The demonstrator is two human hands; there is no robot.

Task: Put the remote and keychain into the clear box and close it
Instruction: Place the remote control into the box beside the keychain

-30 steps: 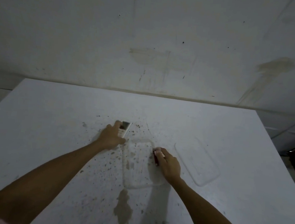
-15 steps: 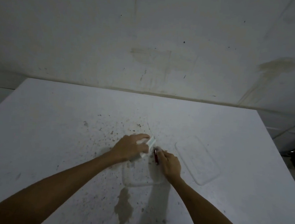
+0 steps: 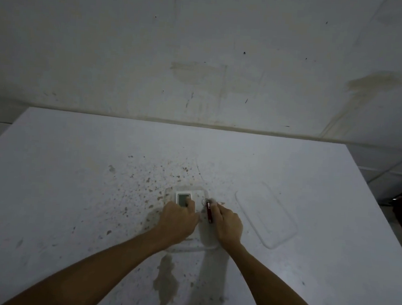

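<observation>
1. The clear box (image 3: 208, 245) is sitting on the worktop (image 3: 72, 190), under both hands.
2. The remote (image 3: 184, 198) is lying in the box, just beyond the left hand (image 3: 177, 220).
3. The keychain (image 3: 208, 211) is lying just left of the right hand (image 3: 228, 223), touching its fingers.
4. The lid (image 3: 266, 214) is lying on the worktop, right of the right hand, apart from the box.

The clear box (image 3: 208, 245) and its lid (image 3: 266, 216) are looking like transparent plastic; the matt white table (image 3: 73, 166) is showing brown speckled stains.
</observation>
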